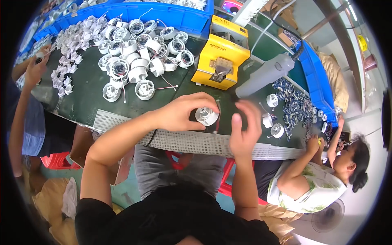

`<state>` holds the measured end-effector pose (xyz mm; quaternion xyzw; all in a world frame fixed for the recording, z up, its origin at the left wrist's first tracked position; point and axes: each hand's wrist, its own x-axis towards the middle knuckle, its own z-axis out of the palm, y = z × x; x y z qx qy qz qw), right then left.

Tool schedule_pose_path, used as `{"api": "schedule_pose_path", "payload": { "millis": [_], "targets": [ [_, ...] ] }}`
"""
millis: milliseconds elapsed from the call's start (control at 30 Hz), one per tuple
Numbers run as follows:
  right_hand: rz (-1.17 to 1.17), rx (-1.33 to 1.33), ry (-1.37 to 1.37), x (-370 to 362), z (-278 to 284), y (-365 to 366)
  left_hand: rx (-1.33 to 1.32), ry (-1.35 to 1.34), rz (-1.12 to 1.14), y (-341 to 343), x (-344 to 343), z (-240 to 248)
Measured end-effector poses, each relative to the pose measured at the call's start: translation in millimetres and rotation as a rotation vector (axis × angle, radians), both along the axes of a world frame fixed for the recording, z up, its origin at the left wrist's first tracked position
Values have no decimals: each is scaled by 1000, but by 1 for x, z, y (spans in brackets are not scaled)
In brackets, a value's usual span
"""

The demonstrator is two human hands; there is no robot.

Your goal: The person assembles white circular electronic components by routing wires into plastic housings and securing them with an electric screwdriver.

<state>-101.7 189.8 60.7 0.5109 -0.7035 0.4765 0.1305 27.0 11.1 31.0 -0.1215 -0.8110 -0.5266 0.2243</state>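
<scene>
My left hand grips a round white plastic housing between thumb and fingers, just above the near edge of the dark green table. A thin wire hangs beside the housing. To its right, my right hand is raised with fingers apart and holds nothing. Beyond my hands lies a pile of similar white housings, several with thin wires and inner parts showing. Three more white housings sit right of my right hand, one of them close to the table edge.
A yellow box with a metal fixture on its front stands ahead. Beside it leans a grey cylindrical tool. Small circuit boards lie at right, white pieces at left. Blue bins line the back. Co-workers' hands are at both sides.
</scene>
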Motion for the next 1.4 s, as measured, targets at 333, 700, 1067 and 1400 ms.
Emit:
{"api": "schedule_pose_path", "payload": {
  "millis": [333, 700, 1067, 1400],
  "targets": [
    [334, 8, -1193, 4, -43, -10, 336, -162, 82, 3, 0, -13],
    [226, 180, -878, 17, -42, -16, 1178, -501, -320, -13, -4, -21],
    [2, 49, -151, 22, -29, -19, 1260, -458, -171, -1, -5, -16],
    [190, -38, -937, 21, -27, -19, 1295, -236, -207, 6, -4, -17]
  ]
}}
